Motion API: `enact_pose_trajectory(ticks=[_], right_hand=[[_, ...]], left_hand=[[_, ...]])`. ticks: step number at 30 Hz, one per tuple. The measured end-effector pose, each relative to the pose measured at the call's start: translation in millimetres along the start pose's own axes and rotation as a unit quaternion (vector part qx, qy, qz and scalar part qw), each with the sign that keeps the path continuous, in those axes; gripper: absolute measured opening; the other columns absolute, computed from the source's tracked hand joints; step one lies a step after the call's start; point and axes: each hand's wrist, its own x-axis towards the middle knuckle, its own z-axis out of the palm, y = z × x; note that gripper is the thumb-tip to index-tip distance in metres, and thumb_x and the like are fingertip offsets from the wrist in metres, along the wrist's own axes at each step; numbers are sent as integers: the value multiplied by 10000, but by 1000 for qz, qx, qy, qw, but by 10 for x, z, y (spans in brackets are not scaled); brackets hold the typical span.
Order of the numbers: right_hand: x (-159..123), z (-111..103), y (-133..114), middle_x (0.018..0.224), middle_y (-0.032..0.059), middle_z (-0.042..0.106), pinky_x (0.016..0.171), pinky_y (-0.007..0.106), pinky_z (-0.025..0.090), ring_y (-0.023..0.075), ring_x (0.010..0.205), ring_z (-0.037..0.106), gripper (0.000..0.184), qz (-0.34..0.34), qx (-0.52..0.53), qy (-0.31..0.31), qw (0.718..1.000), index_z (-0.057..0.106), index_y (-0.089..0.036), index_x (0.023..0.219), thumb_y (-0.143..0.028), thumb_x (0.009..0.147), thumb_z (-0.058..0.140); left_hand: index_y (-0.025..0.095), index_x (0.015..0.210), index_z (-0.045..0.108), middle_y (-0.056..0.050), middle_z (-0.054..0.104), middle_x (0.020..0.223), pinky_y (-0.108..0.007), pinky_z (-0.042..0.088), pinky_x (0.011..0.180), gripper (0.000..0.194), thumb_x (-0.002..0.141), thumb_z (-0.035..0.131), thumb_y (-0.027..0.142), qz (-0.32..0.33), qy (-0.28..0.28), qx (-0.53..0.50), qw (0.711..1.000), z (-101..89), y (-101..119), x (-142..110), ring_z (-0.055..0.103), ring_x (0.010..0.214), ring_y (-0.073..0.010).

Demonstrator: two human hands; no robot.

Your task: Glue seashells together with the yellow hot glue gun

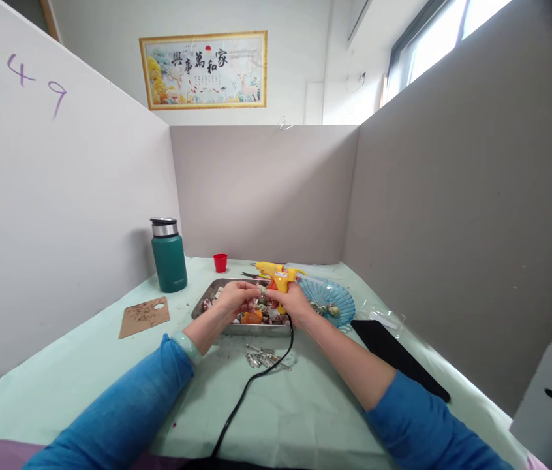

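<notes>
A yellow hot glue gun [282, 279] is gripped in my right hand [297, 304], its nozzle pointing left and its black cord hanging down toward me. My left hand [237, 297] pinches a small greenish piece [263, 292], too small to name for certain. The tips of my right thumb and finger reach to that piece too. Below both hands lies a metal tray [256, 329] of mixed stones or shells, with an orange lump [251, 317] among them. My hands and the gun hide part of the tray.
Right of the tray is a blue scalloped plate [347, 301] with several greenish pieces. Small metal clips [262, 356] lie in front. Around them are a green bottle [169, 261], red cup [220, 263], brown card [143, 318] and black strip [398, 359]. Grey partitions [266, 189] enclose the table.
</notes>
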Motion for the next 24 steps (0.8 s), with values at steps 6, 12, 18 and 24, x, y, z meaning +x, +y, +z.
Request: enact_pose_trajectory(ticks=[6, 12, 18, 24], right_hand=[[6, -5, 10, 652, -16, 601, 429, 211, 432, 106, 527, 515, 274, 3, 1, 6, 1000, 593, -154, 741, -273, 552, 752], [-6, 12, -2, 628, -18, 592, 415, 199, 425, 97, 508, 503, 264, 3, 1, 4, 1000, 591, -156, 727, -269, 553, 754], [62, -30, 20, 705, 8, 624, 429, 197, 461, 146, 637, 617, 380, 35, 107, 69, 991, 577, -176, 826, -349, 563, 789], [100, -95, 36, 756, 12, 648, 445, 202, 481, 128, 609, 623, 404, 54, 167, 77, 981, 571, -181, 837, -354, 560, 810]], left_hand=[[104, 651, 614, 20, 541, 501, -205, 381, 409, 206, 576, 799, 152, -1, 5, 1, 1000, 6, -1, -2, 462, 380, -58], [108, 660, 617, 24, 542, 502, -202, 381, 415, 248, 556, 826, 191, 4, 2, 10, 1000, 1, -7, 6, 468, 390, -57], [106, 740, 637, -27, 651, 679, -210, 418, 451, 309, 544, 833, 243, 27, 15, 6, 1000, -102, 40, 59, 475, 427, -45], [116, 758, 633, 0, 617, 615, -215, 403, 446, 348, 531, 835, 287, 59, 50, 13, 997, -234, 36, 155, 466, 411, -53]])
